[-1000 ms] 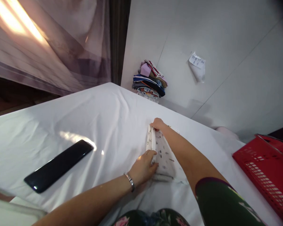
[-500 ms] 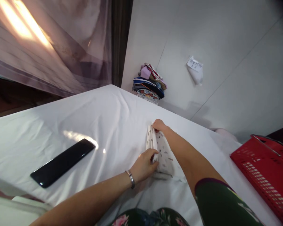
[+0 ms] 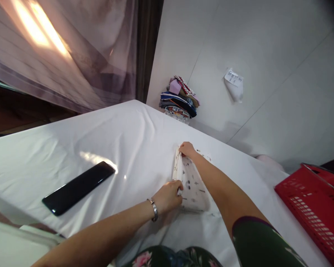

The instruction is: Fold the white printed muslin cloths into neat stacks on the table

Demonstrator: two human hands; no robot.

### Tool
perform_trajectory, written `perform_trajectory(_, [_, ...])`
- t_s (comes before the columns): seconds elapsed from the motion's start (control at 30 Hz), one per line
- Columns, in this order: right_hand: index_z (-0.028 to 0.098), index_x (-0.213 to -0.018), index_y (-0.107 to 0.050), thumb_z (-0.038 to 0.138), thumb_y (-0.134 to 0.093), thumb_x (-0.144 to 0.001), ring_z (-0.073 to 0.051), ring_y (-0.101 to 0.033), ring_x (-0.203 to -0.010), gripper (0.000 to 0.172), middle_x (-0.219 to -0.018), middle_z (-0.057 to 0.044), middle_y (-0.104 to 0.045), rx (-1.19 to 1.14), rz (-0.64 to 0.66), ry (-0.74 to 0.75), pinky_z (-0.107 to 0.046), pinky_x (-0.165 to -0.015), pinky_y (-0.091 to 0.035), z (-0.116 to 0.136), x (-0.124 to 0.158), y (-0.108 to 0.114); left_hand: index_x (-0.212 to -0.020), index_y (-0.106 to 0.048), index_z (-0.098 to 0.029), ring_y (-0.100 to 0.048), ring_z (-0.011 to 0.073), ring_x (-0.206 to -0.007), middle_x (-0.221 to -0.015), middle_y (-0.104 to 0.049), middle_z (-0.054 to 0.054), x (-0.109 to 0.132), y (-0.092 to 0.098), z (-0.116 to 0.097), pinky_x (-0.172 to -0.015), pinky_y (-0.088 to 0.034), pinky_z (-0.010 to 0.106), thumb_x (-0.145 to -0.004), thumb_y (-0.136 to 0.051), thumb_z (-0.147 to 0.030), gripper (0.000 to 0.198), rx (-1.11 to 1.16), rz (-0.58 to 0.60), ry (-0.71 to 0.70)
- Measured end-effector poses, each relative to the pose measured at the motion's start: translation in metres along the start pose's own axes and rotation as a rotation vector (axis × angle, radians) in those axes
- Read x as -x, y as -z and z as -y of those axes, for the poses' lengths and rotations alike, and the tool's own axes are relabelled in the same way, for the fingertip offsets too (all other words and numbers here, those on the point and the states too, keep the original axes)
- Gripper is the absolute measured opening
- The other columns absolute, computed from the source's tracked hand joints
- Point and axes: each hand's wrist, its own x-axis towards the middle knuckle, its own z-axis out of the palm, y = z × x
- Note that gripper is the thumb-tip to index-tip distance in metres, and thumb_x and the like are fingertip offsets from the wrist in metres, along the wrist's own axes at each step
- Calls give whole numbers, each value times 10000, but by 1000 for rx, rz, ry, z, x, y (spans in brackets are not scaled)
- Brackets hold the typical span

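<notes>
A white cloth garment [image 3: 194, 187] printed with small dark and brown motifs lies folded on the white-covered table [image 3: 139, 148]. My left hand [image 3: 169, 194], with a metal bracelet on the wrist, is closed on the garment's near left edge. At the far end of that same edge, my right hand [image 3: 187, 149] pinches the fabric. Between the two hands the edge runs as a narrow raised fold. My right forearm covers part of the garment's right side, and its exact kind cannot be made out.
A black phone-like slab [image 3: 79, 188] lies to the left. Beyond the far edge stands a stack of folded clothes [image 3: 179, 98], near a taped paper note [image 3: 234, 84]. A red plastic basket [image 3: 308, 207] is at the right. Sheer curtains [image 3: 94, 55] hang at upper left.
My left hand has shifted slightly left and down and gripped the edge more tightly. The printed top panel looks flatter and more spread out. My right hand holds the far corner as before.
</notes>
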Motion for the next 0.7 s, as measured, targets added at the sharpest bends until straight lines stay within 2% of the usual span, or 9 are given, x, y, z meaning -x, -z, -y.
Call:
perform_trajectory(0.13, [117,-760,-656,159,-621,-660,-124,-588,-499,114,-594,-45,-643,-43,-13,39,-182,-488,-437,0,-1,2,-884,-596,-191,-577,171,-722,-760,-599,23,1,6,-2,-646,-434,253,-634,-476,-171,278,-6,31,20])
perform_trajectory(0.2, [113,-755,-651,223,-605,-714,-120,-592,-531,127,-616,-51,-649,-81,-12,84,-185,-520,-450,-2,1,6,-889,-596,-198,-579,149,-643,-735,-600,5,1,10,-1,-601,-429,241,-648,-490,-199,264,29,78,57])
perform_trajectory(0.27, [120,-850,-645,275,-511,-803,-121,-614,-637,210,-734,-62,-673,-117,-49,141,-191,-595,-466,-6,6,10,-936,-584,-204,-570,122,-562,-743,-610,-11,0,14,0,-560,-424,231,-674,-499,-242,278,97,114,100])
perform_trajectory(0.33, [145,-1007,-606,280,-387,-865,-134,-607,-842,294,-949,-71,-663,-125,-128,195,-217,-733,-459,-13,15,10,-991,-563,-208,-574,118,-558,-742,-624,-19,-1,16,2,-561,-421,229,-700,-497,-278,306,130,85,116])
perform_trajectory(0.43, [190,-1130,-544,298,-390,-858,-168,-450,-1149,330,-1229,-63,-539,-96,-193,280,-289,-958,-331,-22,30,-2,-974,-558,-212,-594,152,-662,-709,-633,-15,-4,14,5,-621,-413,250,-715,-495,-284,275,2,-29,102])
perform_trajectory(0.5, [199,-1205,-493,318,-404,-857,-190,-292,-1280,379,-1369,-65,-405,4,-150,355,-351,-1045,-195,-24,38,-13,-928,-558,-219,-592,164,-693,-696,-632,-16,-7,11,6,-639,-401,261,-716,-492,-266,228,-110,-52,98])
perform_trajectory(0.6, [186,-1312,-386,341,-309,-899,-212,-136,-1348,448,-1464,-81,-234,166,-64,413,-430,-1066,-94,-21,42,-19,-889,-550,-229,-581,145,-665,-684,-622,-34,-10,8,10,-617,-386,242,-709,-498,-254,189,-137,-11,122])
perform_trajectory(0.7, [191,-1331,-363,391,-276,-906,-219,-104,-1357,477,-1477,-79,-196,161,-66,409,-444,-1066,-87,-21,50,-14,-866,-548,-215,-553,115,-593,-661,-607,-48,-10,13,13,-563,-370,217,-706,-515,-266,170,-56,38,146])
